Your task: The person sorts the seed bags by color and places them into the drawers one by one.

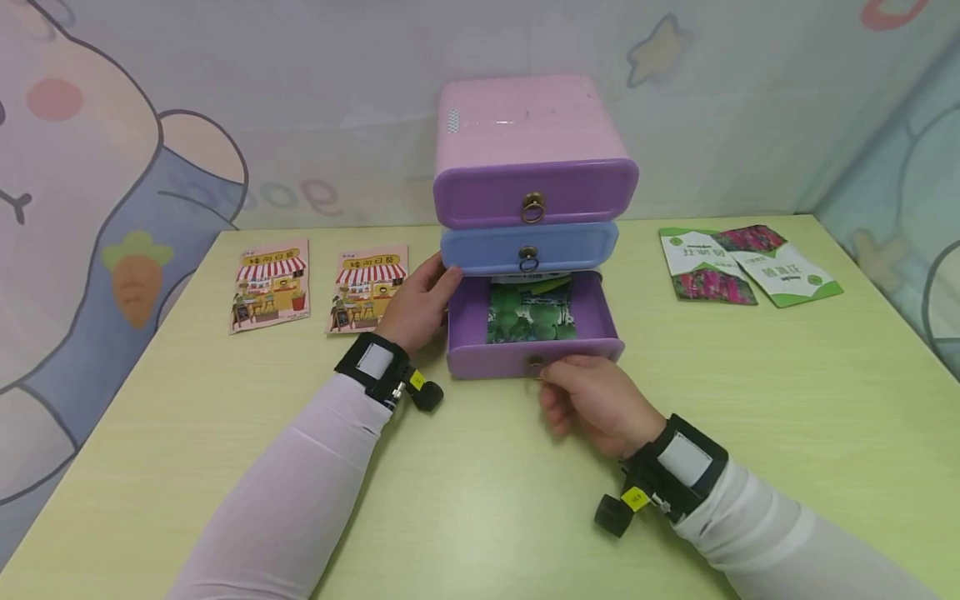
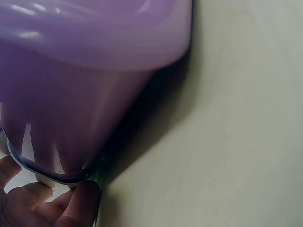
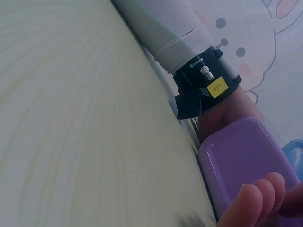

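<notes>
A small drawer cabinet [image 1: 528, 125] stands at the back of the table, pink on top with a blue middle drawer [image 1: 487, 250]. Its purple bottom drawer [image 1: 480, 361] is pulled out, and a packet with a green leafy picture [image 1: 528, 315] lies inside. My left hand [image 1: 420, 304] holds the cabinet's left side, thumb at the front corner; in the left wrist view its fingers [image 2: 80, 205] meet the frame's rim. With thumb and forefinger, my right hand [image 1: 596, 400] pinches the bottom drawer's ring pull [image 1: 536, 363]. The other right fingers [image 3: 246, 203] curl below.
Two pink packets with a shop picture, one farther left [image 1: 270, 285] and one beside my left hand [image 1: 360, 292], lie on the table [image 1: 465, 500]. Overlapping green-and-white flower packets [image 1: 787, 273] lie at the right. A cartoon-printed cloth [image 1: 337, 108] hangs behind.
</notes>
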Available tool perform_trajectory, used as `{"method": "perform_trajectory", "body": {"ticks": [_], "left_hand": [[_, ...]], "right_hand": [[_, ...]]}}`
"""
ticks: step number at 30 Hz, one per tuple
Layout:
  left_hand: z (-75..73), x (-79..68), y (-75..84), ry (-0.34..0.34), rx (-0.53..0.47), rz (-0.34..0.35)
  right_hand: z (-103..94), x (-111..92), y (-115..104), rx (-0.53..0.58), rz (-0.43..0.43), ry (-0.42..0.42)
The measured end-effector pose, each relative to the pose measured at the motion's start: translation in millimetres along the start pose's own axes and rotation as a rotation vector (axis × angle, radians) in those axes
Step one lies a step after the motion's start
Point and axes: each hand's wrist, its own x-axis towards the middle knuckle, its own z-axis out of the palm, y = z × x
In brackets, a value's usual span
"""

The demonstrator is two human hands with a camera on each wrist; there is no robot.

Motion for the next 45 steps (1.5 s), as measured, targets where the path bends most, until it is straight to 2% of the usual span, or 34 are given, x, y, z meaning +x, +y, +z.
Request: {"method": "perform_trajectory", "body": {"ticks": [9,27,45], "left_hand": [[-0.3,0.5,-0.1,-0.006,0.005,0.007],[-1.3,1.8,0.1,-0.006,0.024,0.034],[-4.5,1.6,1.0,0.013,0.12,0.056]], "right_hand": [[-0.7,1.2,-2.0,0.014,-0.009,-0.005],[-3.1,14.1,-5.3,-0.011,-0.103,0.048],[2.0,39.3,-13.2,0.035,-0.126,0.09]]}}
